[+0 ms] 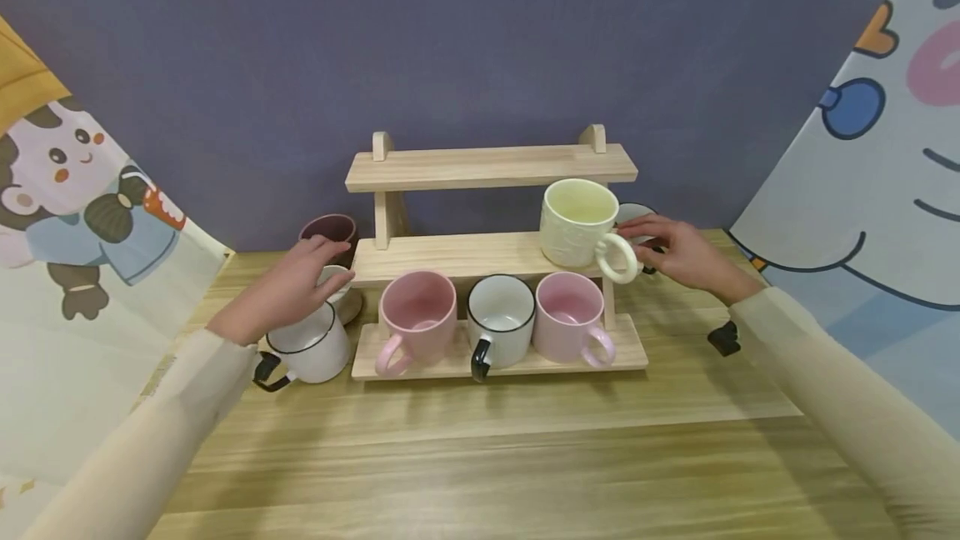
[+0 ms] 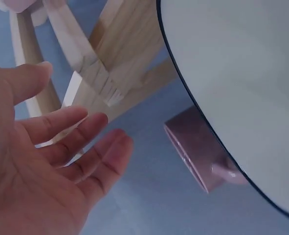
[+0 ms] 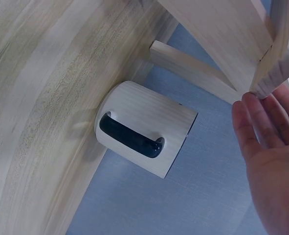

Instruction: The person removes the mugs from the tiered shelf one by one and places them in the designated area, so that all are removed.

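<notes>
A pale yellow mug (image 1: 579, 227) stands at the right end of the rack's middle shelf, its handle toward the front right. My right hand (image 1: 678, 255) is beside it, fingertips touching its side near the handle; in the right wrist view those fingers (image 3: 264, 120) are extended. My left hand (image 1: 296, 286) hovers with loose, spread fingers over mugs left of the rack, holding nothing. Below it is a white black-rimmed mug (image 1: 311, 348), with another pale mug (image 1: 345, 298) partly hidden. Behind is a dark mauve mug (image 1: 330, 229), also in the left wrist view (image 2: 195, 147).
The three-tier wooden rack (image 1: 487, 167) holds a pink mug (image 1: 420, 319), a white black-handled mug (image 1: 501, 323) and a lighter pink mug (image 1: 568, 319) on its bottom shelf. Behind its right side stands another white mug (image 3: 146, 125). A small black piece (image 1: 723, 338) shows beside my right sleeve.
</notes>
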A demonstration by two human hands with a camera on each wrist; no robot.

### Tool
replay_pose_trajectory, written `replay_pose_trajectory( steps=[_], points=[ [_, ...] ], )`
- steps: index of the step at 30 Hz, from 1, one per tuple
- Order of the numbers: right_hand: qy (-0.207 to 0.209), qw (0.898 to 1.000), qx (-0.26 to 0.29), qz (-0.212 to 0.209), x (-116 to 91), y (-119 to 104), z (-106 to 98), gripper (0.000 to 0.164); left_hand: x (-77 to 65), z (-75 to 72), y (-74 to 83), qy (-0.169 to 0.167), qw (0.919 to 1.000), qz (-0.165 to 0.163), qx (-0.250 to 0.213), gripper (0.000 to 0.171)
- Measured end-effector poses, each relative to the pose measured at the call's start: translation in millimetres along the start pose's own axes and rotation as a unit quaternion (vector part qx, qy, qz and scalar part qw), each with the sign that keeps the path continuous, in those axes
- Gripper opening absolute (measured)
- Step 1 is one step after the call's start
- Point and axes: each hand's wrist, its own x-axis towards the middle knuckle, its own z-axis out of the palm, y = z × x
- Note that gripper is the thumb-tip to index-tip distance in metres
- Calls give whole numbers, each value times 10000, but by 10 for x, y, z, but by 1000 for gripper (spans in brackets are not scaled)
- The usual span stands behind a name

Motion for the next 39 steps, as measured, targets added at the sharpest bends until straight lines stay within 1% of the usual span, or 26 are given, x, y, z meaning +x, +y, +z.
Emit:
replay_pose_trajectory(
  steps=[3, 5, 6, 8, 9, 10, 13, 15, 16, 18, 19, 20, 22, 23, 25, 27, 30, 32, 35, 37, 39],
  points=[
    [-13, 9999, -19, 128, 1, -6, 7, 31, 130, 20, 36, -112, 9998, -149, 59, 46],
    [-24, 9998, -39, 186, 2, -15, 11, 32, 183, 46, 46, -118, 9998, -156, 56, 44],
    [-12, 9998, -51, 184, 2, -22, 12, 32, 201, 60, 46, -94, 9998, -140, 59, 43],
    [83, 9999, -124, 14, 2, -40, 9, 31, 221, 80, 52, -34, 9999, -92, 42, 39],
    [201, 9995, -206, -125, 0, -58, 5, 30, 226, 88, 55, -10, 10000, -74, 33, 38],
    [410, 9983, -268, -301, 2, -84, -7, 28, 229, 94, 58, 29, 10000, -57, 19, 38],
    [1137, 9902, -480, -653, 12, -262, -89, 23, 235, 95, 70, 78, 10000, -31, -40, 37],
    [1527, 9848, -470, -677, 38, -455, -174, 23, 239, 92, 77, 88, 9999, -4, -72, 36],
    [1584, 9846, -420, -616, 64, -570, -218, 24, 243, 92, 77, 93, 9999, 17, -69, 35],
    [1452, 9875, -448, -417, 138, -794, -279, 33, 251, 93, 81, 78, 10000, 32, -47, 34],
    [1323, 9894, -515, -301, 187, -887, -291, 40, 256, 96, 84, 65, 10000, 28, -24, 33],
    [1116, 9918, -613, -124, 238, -976, -289, 50, 261, 101, 85, 40, 10000, 21, -3, 32],
    [722, 9929, -916, 229, 337, -1106, -260, 68, 276, 117, 91, -21, 10000, 8, 37, 30],
    [607, 9917, -1065, 376, 376, -1141, -238, 75, 285, 126, 97, -43, 10000, 2, 46, 29],
    [454, 9890, -1268, 605, 426, -1179, -202, 83, 303, 144, 106, -75, 10000, 9, 59, 28],
    [424, 9868, -1394, 703, 421, -1192, -196, 84, 320, 160, 114, -98, 9999, 15, 57, 28],
    [544, 9862, -1441, 612, 322, -1200, -260, 79, 327, 159, 119, -102, 9999, -36, 68, 29],
    [639, 9855, -1482, 532, 187, -1217, -365, 76, 320, 143, 117, -128, 9998, -107, 72, 29],
    [717, 9836, -1600, 435, -84, -1209, -590, 73, 295, 109, 107, -155, 9997, -200, 59, 31],
    [598, 9828, -1703, 396, -281, -1139, -747, 73, 281, 97, 99, -192, 9996, -225, 34, 33],
    [445, 9826, -1771, 332, -454, -1009, -849, 75, 271, 90, 93, -194, 9996, -215, 32, 33]
  ],
)
